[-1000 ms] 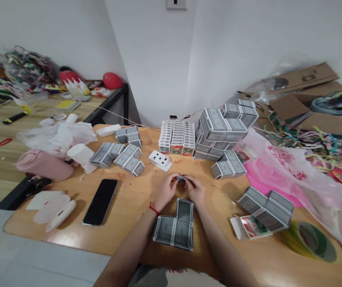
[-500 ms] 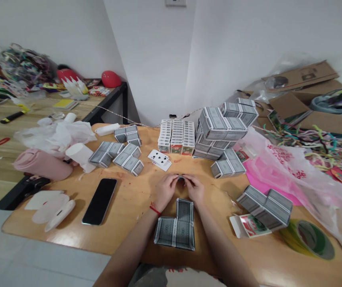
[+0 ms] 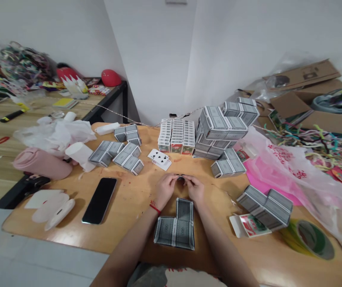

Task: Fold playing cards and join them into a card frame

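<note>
My left hand (image 3: 165, 191) and my right hand (image 3: 195, 189) meet over the middle of the table, fingertips pinching a playing card (image 3: 181, 177) between them. It is seen nearly edge-on and looks bowed, with its grey patterned back partly showing. Between my forearms lies an L-shaped open shape folded from grey-backed cards (image 3: 174, 232). Beyond my hands, a few loose playing cards (image 3: 160, 158) rest face up, the top one a spade card. Rows of card boxes (image 3: 176, 137) stand behind them.
Folded card blocks stand at left (image 3: 129, 158), in a stack (image 3: 219, 127) at back right, and at right (image 3: 266, 207) over an opened card box (image 3: 250, 226). A phone (image 3: 99, 200), white case (image 3: 59, 214), pink roll (image 3: 43, 164), tape roll (image 3: 311, 239) and plastic bag (image 3: 296, 171) surround the work area.
The card between my fingers has bowed slightly more. Both hands stay in nearly the same place, and the other things have not moved.
</note>
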{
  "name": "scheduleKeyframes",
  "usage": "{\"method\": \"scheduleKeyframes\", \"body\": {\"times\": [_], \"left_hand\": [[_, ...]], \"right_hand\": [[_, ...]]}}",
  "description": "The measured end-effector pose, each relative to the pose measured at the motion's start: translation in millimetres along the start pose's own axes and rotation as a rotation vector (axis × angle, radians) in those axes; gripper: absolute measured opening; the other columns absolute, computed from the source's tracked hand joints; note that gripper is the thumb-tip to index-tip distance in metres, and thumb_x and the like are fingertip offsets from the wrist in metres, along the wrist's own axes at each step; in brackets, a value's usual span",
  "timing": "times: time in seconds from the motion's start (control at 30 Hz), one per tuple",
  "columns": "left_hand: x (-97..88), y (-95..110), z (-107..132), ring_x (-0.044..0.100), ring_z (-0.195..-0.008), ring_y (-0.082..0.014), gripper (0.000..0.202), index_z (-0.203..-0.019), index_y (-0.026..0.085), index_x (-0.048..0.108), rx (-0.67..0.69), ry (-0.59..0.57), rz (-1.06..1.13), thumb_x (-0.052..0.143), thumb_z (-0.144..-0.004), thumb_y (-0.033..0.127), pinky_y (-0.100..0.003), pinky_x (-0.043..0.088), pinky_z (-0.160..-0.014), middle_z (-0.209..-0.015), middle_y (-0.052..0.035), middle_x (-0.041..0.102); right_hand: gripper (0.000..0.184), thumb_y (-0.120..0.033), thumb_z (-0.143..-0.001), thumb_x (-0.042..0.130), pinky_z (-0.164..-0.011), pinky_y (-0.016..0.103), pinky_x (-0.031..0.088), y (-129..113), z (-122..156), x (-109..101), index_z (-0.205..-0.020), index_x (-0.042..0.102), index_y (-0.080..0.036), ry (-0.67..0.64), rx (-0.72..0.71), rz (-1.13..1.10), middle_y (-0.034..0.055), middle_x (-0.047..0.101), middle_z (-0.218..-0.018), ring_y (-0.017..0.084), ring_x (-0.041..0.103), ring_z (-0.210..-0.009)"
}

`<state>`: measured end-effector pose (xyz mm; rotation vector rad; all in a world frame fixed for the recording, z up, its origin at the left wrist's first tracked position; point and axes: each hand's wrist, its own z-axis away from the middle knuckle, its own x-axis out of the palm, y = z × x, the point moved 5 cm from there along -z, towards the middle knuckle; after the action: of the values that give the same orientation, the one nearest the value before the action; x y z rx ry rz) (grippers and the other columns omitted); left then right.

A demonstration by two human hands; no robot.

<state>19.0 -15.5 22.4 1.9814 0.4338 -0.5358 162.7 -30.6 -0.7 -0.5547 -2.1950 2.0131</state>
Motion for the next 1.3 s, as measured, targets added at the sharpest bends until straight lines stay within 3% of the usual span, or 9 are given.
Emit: {"method": "scheduleKeyframes", "body": {"times": [0.13, 0.3, 0.53, 0.63, 0.7, 0.8, 1.0, 1.13, 1.3], "left_hand": [[0.1, 1.4, 0.0, 0.057, -0.083, -0.0146, 0.014, -0.082, 0.019, 0.058, 0.0, -0.023, -0.053, 0.044, -0.082, 0.023, -0.031, 0.046, -0.076, -0.084, -0.0037, 0.063], [-0.9, 4.4, -2.1, 0.055, -0.081, -0.0143, 0.012, -0.082, 0.018, 0.054, 0.002, -0.044, -0.007, 0.043, -0.082, 0.021, -0.03, 0.045, -0.074, -0.082, -0.0038, 0.06], [3.9, -1.0, -6.4, 0.056, -0.085, -0.0141, 0.016, -0.095, 0.017, 0.051, -0.121, -0.027, 0.167, 0.045, -0.081, 0.023, -0.029, 0.045, -0.076, -0.092, -0.0059, 0.059], [9.4, -2.8, -8.2, 0.057, -0.081, -0.0136, 0.025, -0.102, 0.017, 0.05, -0.175, -0.122, 0.208, 0.049, -0.079, 0.027, -0.028, 0.045, -0.072, -0.092, -0.0051, 0.06], [13.8, -2.9, -8.0, 0.056, -0.073, -0.0134, 0.024, -0.097, 0.018, 0.053, -0.183, -0.225, 0.157, 0.051, -0.077, 0.031, -0.026, 0.044, -0.066, -0.085, -0.0035, 0.061], [16.9, -5.7, -6.9, 0.054, -0.066, -0.0132, 0.021, -0.088, 0.017, 0.056, -0.2, -0.291, 0.094, 0.051, -0.077, 0.034, -0.024, 0.042, -0.059, -0.077, -0.0024, 0.061], [15.0, -17.8, -7.8, 0.05, -0.063, -0.0114, 0.018, -0.08, 0.016, 0.052, -0.237, -0.163, 0.227, 0.041, -0.083, 0.031, -0.022, 0.04, -0.057, -0.071, -0.0008, 0.056], [16.6, -23.2, -7.1, 0.048, -0.057, -0.0112, 0.019, -0.081, 0.018, 0.048, -0.265, -0.169, 0.202, 0.036, -0.085, 0.031, -0.022, 0.037, -0.052, -0.065, 0.0007, 0.053], [16.6, -23.5, -6.2, 0.05, -0.058, -0.0126, 0.016, -0.08, 0.018, 0.046, -0.253, -0.178, 0.095, 0.036, -0.084, 0.03, -0.023, 0.035, -0.051, -0.067, -0.0001, 0.054]], "right_hand": [[0.018, -0.034, -0.07, 0.055, -0.057, 0.026, 0.047, 2.2, -0.2, 0.2, -0.072, 0.066, -0.02, 0.011, 0.035, -0.015, 0.0022, 0.066, -0.067, 0.013, 0.056, -0.055], [0.019, -0.037, -0.068, 0.058, -0.049, 0.024, 0.045, 3.8, -2.6, 3.8, -0.07, 0.062, -0.018, -0.064, 0.081, -0.072, 0.0021, 0.063, -0.065, 0.011, 0.052, -0.049], [0.026, -0.038, -0.069, 0.057, -0.059, 0.026, 0.047, 2.5, -4.5, 1.8, -0.082, 0.064, -0.017, -0.031, 0.082, -0.068, 0.0052, 0.066, -0.079, 0.015, 0.058, -0.065], [0.028, -0.041, -0.069, 0.057, -0.048, 0.024, 0.043, 4.9, -6.1, -2.4, -0.079, 0.062, -0.016, -0.012, 0.114, -0.098, 0.0028, 0.063, -0.065, 0.012, 0.053, -0.051], [0.03, -0.044, -0.071, 0.055, -0.04, 0.022, 0.037, 6.4, -7.9, -5.5, -0.08, 0.058, -0.015, -0.013, 0.136, -0.144, -0.0021, 0.055, -0.049, 0.01, 0.046, -0.04], [0.031, -0.047, -0.073, 0.052, -0.036, 0.02, 0.033, 7.1, -10.1, -6.0, -0.077, 0.053, -0.016, -0.076, 0.152, -0.211, -0.0051, 0.049, -0.042, 0.008, 0.042, -0.034], [0.031, -0.05, -0.072, 0.052, -0.036, 0.02, 0.033, 6.8, -7.6, 8.0, -0.074, 0.046, -0.019, -0.288, 0.202, -0.218, -0.0047, 0.054, -0.049, 0.008, 0.044, -0.034], [0.024, -0.045, -0.075, 0.048, -0.04, 0.021, 0.037, 1.5, -3.6, 17.9, -0.078, 0.047, -0.02, -0.423, 0.193, -0.182, -0.006, 0.053, -0.048, 0.009, 0.045, -0.037], [0.017, -0.039, -0.077, 0.045, -0.046, 0.022, 0.039, 1.2, -1.8, 18.8, -0.075, 0.045, -0.021, -0.458, 0.167, -0.086, -0.006, 0.049, -0.05, 0.011, 0.046, -0.044]]}}
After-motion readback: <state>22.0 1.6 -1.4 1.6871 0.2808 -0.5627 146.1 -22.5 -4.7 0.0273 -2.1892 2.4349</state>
